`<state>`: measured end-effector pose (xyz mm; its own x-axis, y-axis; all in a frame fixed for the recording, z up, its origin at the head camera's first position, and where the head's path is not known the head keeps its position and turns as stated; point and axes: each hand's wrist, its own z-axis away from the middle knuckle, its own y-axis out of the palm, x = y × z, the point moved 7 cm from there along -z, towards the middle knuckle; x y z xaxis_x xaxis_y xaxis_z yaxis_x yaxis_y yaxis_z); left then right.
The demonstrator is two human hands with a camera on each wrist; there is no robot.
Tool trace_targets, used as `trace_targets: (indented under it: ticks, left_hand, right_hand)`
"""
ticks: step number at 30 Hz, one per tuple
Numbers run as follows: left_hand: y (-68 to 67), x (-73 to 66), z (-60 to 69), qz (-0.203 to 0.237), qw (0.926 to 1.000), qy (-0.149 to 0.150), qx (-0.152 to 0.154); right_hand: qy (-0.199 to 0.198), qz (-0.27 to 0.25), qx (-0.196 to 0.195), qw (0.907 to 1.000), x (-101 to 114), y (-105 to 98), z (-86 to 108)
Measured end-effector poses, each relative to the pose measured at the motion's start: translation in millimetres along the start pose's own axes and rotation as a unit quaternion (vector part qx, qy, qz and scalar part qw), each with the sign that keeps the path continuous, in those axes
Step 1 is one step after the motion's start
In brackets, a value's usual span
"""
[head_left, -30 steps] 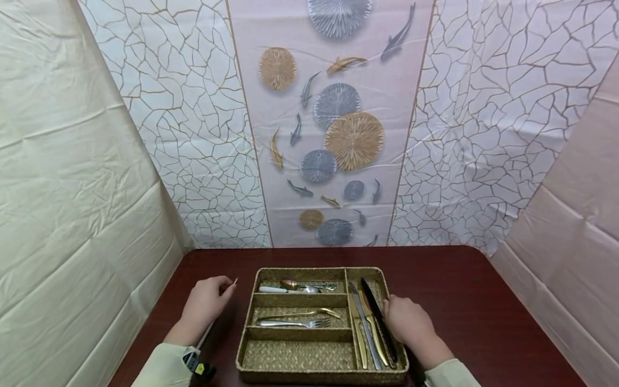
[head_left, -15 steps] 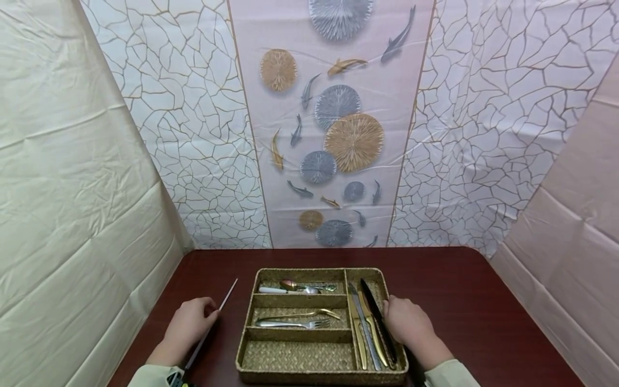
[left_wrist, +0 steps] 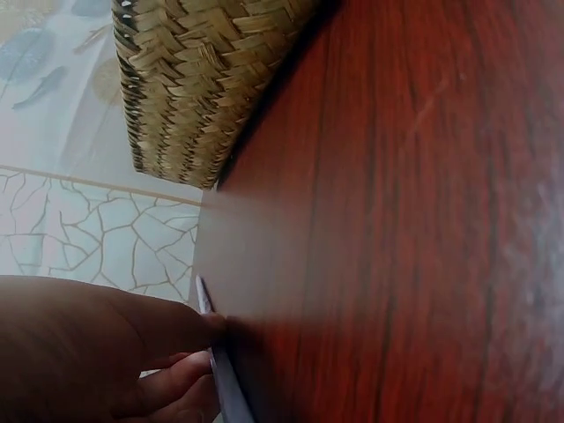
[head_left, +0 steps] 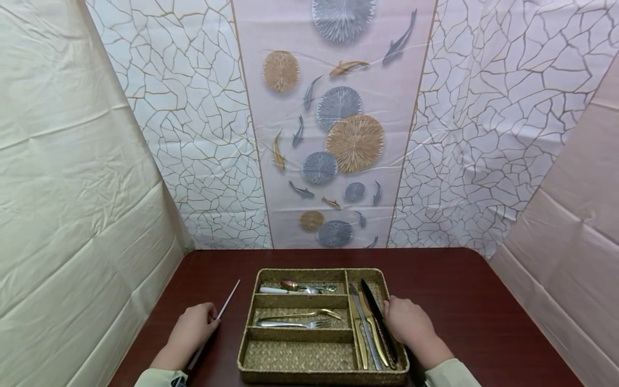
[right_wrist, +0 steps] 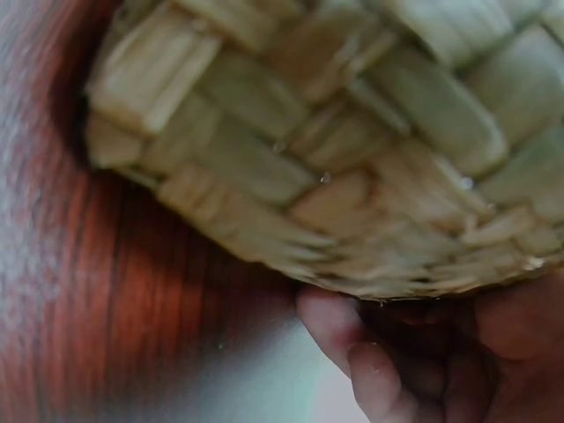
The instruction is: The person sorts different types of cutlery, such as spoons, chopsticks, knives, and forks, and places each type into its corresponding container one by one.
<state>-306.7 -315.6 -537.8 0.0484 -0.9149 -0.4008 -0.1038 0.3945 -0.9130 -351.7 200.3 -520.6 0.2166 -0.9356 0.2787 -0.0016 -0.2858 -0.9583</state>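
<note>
In the head view a woven cutlery tray (head_left: 300, 356) lies on the table, split into compartments. My left hand (head_left: 191, 325), left of it, pinches a thin tapered chopstick (head_left: 228, 300) between thumb and finger; the left wrist view has the same chopstick (left_wrist: 231, 392) close to the tabletop. On the other side, my right hand (head_left: 411, 322) grips the tray's right wall, its curled fingers (right_wrist: 330, 322) at the rim. Several knives (head_left: 369, 322) lie lengthwise in the right compartment. A silver fork (head_left: 295, 323) and a gold utensil (head_left: 300, 314) share the middle one.
At the back of the tray are spoons (head_left: 290, 285) and a white-handled utensil (head_left: 273, 290). The dark red table (head_left: 464, 290) extends around the tray. Cream cloth (head_left: 87, 188) hangs at the left, and a patterned backdrop (head_left: 309, 107) stands behind.
My left hand has slid back along the chopstick toward the near edge, from its far tip to further down its length. The right hand and the tray have stayed put.
</note>
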Motion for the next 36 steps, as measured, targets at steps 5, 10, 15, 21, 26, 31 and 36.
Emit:
trace_targets:
  ticks: [5, 10, 15, 21, 26, 31, 36]
  left_hand:
    - [2.3, -4.1, 0.2, -0.005, 1.0, 0.0, 0.0]
    - [3.3, -9.3, 1.7, -0.005, 1.0, 0.002, -0.004]
    - [-0.8, -13.2, 2.4, -0.004, 0.9996, 0.015, -0.022]
    - [-14.1, -20.6, -0.7, 0.019, 0.9983, 0.026, -0.048]
    - [-28.0, -34.1, -0.7, 0.066, 0.9964, 0.022, -0.049]
    - [-48.9, -57.7, 1.6, 0.088, 0.9929, 0.04, -0.07]
    - [-66.2, -88.7, 3.4, 0.117, 0.9868, 0.075, -0.084]
  right_hand:
    - [0.003, -0.001, 0.008, 1.0, 1, -1, 0.2]
    - [0.009, -0.003, 0.021, 0.9997, 0, 2, -1.2]
    - [0.008, -0.001, 0.021, 0.9997, -1, 3, -0.5]
    - [0.008, -0.004, 0.022, 0.9997, -1, 2, -1.1]
    - [0.009, -0.011, 0.025, 0.9996, -1, 3, -1.4]
    - [0.006, -0.013, 0.025, 0.9996, 0, 2, -1.2]
    - [0.004, -0.008, 0.016, 0.9998, 2, 0, -0.2]
